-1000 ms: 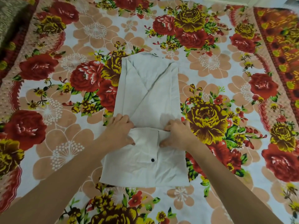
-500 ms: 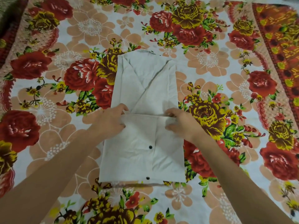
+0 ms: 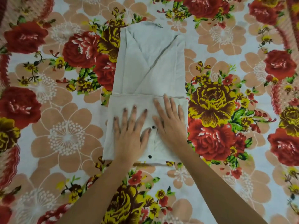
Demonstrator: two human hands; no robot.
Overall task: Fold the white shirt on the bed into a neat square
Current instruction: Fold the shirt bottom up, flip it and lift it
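Note:
The white shirt lies lengthwise in the middle of the bed, its sides folded in to a narrow strip. Its near end is folded up over the body, with the flap's edge running across about halfway. Two dark buttons show on that flap. My left hand lies flat on the left of the flap, fingers spread. My right hand lies flat on the right of the flap, fingers reaching its far edge. Neither hand holds cloth.
The bed is covered by a flowered sheet in red, yellow and peach on white. A darker patterned border runs along the far right.
Both hands let go of the flap's edge, which they had carried away from me, and now press flat on the flap. The fold line sits farther up the shirt.

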